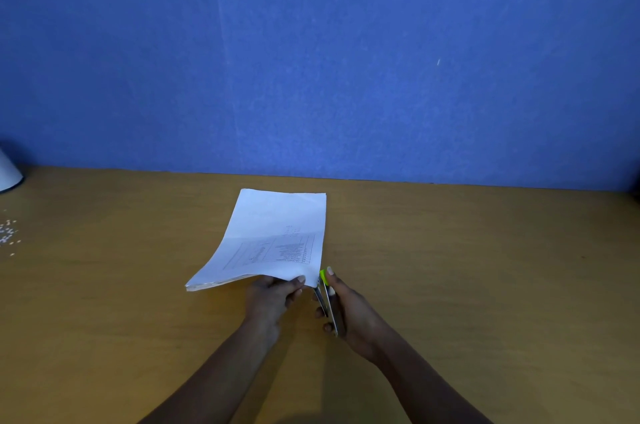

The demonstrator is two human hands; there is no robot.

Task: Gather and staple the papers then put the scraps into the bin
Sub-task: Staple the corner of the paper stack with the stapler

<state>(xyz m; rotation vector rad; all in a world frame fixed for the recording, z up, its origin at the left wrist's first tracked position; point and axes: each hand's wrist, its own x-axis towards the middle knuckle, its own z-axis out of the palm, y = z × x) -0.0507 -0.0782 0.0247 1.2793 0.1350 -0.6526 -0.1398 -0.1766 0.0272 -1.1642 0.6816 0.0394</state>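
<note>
My left grip [272, 299] pinches the near edge of the papers [277, 233], raising that end while the far end rests on the worktop [467, 268]. My right grip [351, 311] is wrapped around the stapler [327, 299], its green tip at the stack's near right corner. Small white scraps [8, 235] lie far left.

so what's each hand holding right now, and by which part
The left hand pinches the papers at their near edge, by the right corner; the right hand grips the stapler along its body.
</note>
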